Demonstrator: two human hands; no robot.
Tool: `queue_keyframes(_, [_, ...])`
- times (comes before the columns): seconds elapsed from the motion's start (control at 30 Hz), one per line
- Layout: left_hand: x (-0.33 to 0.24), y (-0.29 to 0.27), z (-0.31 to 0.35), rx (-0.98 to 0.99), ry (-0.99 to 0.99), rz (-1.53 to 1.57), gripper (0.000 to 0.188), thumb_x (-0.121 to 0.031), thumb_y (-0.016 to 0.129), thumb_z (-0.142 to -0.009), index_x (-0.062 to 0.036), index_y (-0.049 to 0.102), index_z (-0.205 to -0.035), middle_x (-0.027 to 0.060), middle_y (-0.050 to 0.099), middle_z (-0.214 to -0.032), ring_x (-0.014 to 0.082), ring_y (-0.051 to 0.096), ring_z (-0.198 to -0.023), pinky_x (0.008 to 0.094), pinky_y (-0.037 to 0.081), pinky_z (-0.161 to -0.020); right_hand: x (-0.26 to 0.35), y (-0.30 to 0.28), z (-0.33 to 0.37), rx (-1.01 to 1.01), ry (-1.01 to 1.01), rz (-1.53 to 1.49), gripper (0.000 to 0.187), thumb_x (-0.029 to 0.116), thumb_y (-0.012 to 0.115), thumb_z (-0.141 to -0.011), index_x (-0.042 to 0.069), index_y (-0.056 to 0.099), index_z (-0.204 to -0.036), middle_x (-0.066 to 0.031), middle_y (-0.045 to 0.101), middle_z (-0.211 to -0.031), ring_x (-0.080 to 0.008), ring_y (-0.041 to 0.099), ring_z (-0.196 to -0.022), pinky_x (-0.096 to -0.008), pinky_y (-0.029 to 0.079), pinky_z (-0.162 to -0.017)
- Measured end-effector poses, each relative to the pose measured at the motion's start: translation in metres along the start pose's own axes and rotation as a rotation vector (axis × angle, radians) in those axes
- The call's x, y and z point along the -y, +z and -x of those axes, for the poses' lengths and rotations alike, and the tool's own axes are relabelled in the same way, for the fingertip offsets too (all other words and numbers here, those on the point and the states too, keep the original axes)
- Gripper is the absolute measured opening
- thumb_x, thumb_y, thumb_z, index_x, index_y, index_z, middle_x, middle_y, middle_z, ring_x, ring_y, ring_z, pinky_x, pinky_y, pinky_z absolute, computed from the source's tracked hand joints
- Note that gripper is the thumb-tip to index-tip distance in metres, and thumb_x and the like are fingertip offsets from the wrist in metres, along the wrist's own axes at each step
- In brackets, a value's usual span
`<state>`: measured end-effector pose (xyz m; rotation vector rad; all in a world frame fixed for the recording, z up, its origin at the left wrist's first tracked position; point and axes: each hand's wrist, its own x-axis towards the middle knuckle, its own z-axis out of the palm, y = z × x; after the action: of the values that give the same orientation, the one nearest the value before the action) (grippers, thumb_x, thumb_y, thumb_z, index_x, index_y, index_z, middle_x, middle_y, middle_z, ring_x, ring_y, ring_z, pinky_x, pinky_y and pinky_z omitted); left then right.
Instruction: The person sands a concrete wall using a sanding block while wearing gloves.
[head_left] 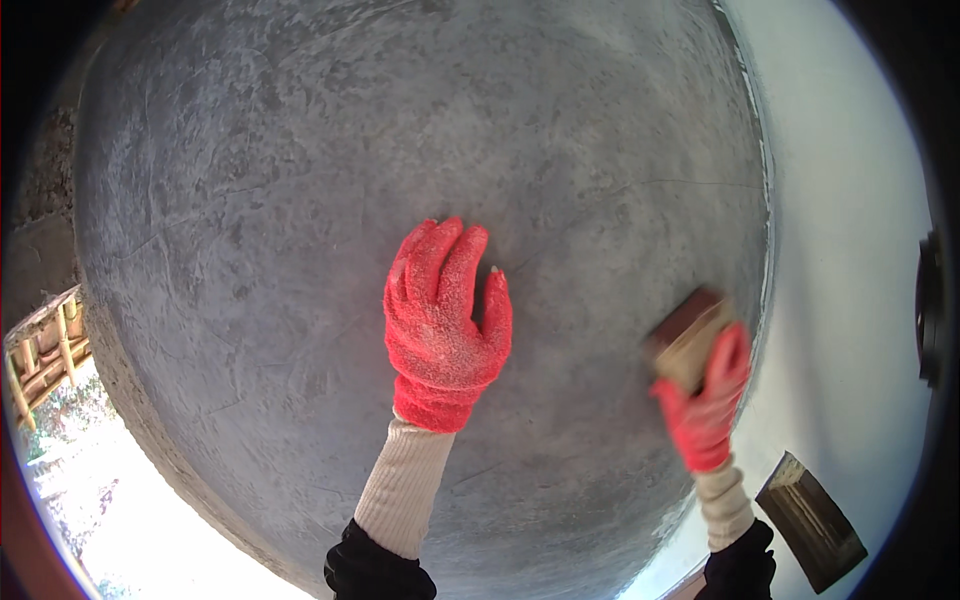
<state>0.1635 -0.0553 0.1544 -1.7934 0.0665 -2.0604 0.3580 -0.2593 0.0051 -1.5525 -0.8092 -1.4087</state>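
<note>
Head view: we see left hand (446, 325) over grey surface (590, 130), fingers released; right hand (708, 410) grasping brown block (688, 340), 3 o'clock. White wall (845, 190) just beyond, dark rectangle (812, 525) at 4, bamboo structure (65, 345) at 9.

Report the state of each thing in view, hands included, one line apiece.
Left hand: red-gloved, open, palm facing the grey surface, holding nothing.
Right hand: red-gloved, closed on the block, blurred.
Block: gripped, tilted in the picture, near the grey surface's right edge, blurred; contact hard to tell.
Grey surface: mottled, with a thin crack-like line at upper right.
White wall: pale, partly shaded.
</note>
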Motion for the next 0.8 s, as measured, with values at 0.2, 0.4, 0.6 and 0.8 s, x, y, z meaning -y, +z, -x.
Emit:
queue_keyframes(0.2, [0.003, 0.003, 0.002, -0.013, -0.007, 0.003, 0.041, -0.011, 0.072, -0.081, -0.0069, 0.066, -0.121, 0.0118, 0.061, -0.125, 0.0355, 0.056, -0.121, 0.0458, 0.046, -0.1, 0.033, 0.007, 0.012, -0.038, 0.039, -0.021, 0.084, 0.025, 0.085, -0.073, 0.004, 0.045, -0.143, -0.028, 0.037, -0.146, -0.0454, 0.043, -0.129, -0.0514, 0.039, -0.106])
queue_keyframes(0.4, [0.007, 0.005, 0.001, -0.038, 0.021, 0.004, 0.039, -0.01, 0.072, -0.081, -0.0062, 0.066, -0.119, 0.0125, 0.062, -0.124, 0.0366, 0.057, -0.119, 0.0463, 0.047, -0.098, 0.061, 0.011, 0.078, 0.489, -0.682, -0.219, 0.048, 0.034, 0.085, -0.07, 0.015, 0.058, -0.104, -0.0224, 0.043, -0.131, -0.042, 0.047, -0.124, -0.0533, 0.045, -0.096])
queue_keyframes(0.6, [0.001, 0.002, 0.002, -0.015, 0.005, 0.005, 0.036, -0.007, 0.072, -0.081, -0.0062, 0.067, -0.117, 0.0125, 0.062, -0.124, 0.0357, 0.058, -0.118, 0.045, 0.048, -0.098, -0.018, 0.013, -0.014, -0.074, 0.282, -0.143, 0.097, 0.023, 0.084, -0.073, 0.001, 0.033, -0.153, -0.0269, 0.037, -0.151, -0.0453, 0.041, -0.133, -0.0492, 0.035, -0.113])
queue_keyframes(0.8, [-0.001, -0.002, -0.003, -0.016, 0.0, -0.002, 0.036, -0.004, 0.073, -0.081, -0.006, 0.068, -0.117, 0.0129, 0.062, -0.125, 0.0345, 0.058, -0.117, 0.044, 0.048, -0.099, 0.022, 0.011, 0.019, -0.081, 0.249, -0.041, 0.093, 0.023, 0.081, -0.075, 0.002, 0.035, -0.152, -0.0266, 0.039, -0.149, -0.0488, 0.04, -0.133, -0.053, 0.033, -0.112])
